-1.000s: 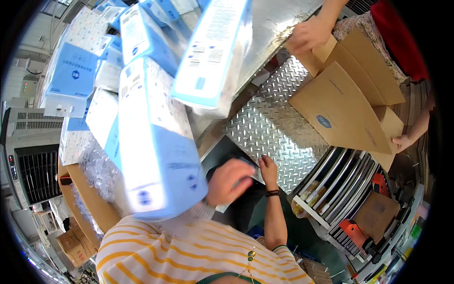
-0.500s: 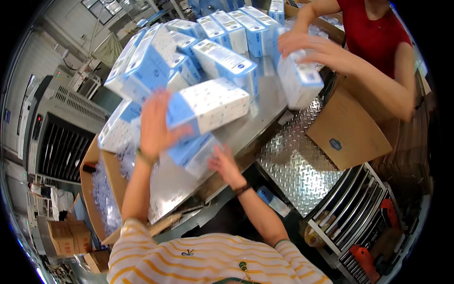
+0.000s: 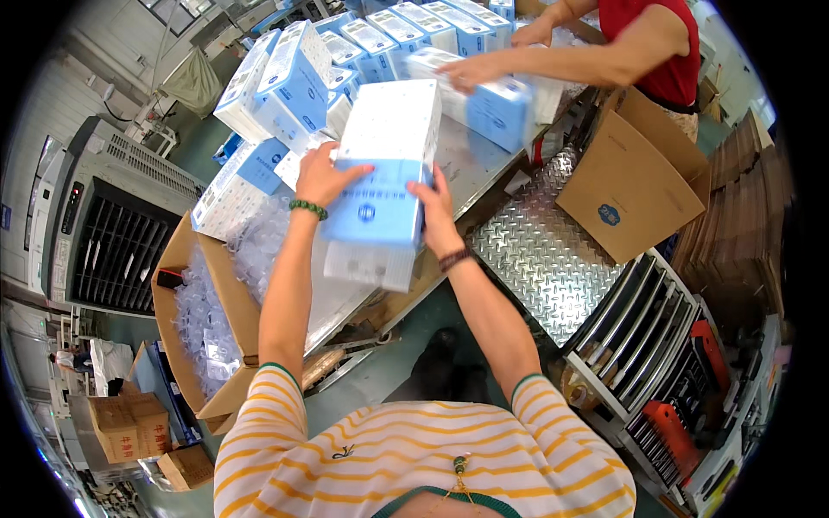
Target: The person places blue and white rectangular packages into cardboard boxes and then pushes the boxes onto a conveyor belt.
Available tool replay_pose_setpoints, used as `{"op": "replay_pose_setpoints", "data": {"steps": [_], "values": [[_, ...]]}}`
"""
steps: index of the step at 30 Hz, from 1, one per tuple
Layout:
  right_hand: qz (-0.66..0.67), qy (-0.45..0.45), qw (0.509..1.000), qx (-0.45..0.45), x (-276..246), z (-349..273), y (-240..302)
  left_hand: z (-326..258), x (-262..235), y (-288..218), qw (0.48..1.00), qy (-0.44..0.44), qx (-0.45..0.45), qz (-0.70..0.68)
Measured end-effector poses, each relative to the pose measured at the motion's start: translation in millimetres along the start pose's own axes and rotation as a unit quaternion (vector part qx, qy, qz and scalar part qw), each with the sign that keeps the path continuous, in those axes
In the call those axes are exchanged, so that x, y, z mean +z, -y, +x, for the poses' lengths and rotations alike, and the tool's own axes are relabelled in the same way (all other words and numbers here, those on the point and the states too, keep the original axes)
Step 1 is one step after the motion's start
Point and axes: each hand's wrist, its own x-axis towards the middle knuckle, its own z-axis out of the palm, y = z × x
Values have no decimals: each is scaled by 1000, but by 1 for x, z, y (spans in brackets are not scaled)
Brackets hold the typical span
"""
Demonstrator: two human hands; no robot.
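In the head view, both hands hold a blue-and-white pack (image 3: 386, 142), between 11 and 12 o'clock from the centre, raised above the metal desk (image 3: 473, 173). The left hand (image 3: 326, 180) grips its 9 o'clock side, thumb across the blue front; the right hand (image 3: 439, 211) grips the 3 o'clock side, thumb at the edge. More packs (image 3: 380, 50) stand between 10 and 12 o'clock. Toward 12:30, a co-worker's hand (image 3: 471, 72) touches a blurred pack (image 3: 503, 116). An open carton (image 3: 626, 194) sits at 2:30 beside the textured metal plate (image 3: 548, 263); clear plastic pieces (image 3: 203, 324) fill a cardboard box (image 3: 233, 302) at 8:30.
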Motion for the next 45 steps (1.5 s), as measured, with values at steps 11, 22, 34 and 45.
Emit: {"op": "replay_pose_setpoints", "data": {"steps": [11,22,34,45], "values": [[-519,178,833,-69,31,16,-5,-167,-48,148,792,-98,-62,-599],[-880,236,412,4,93,70,-60,-246,-77,184,716,-352,-186,-574],[-887,201,401,-112,115,56,-64,-230,-69,192,703,-321,-117,-624],[-720,191,662,-76,136,2,-35,-149,-80,168,941,-245,-158,-171]]}}
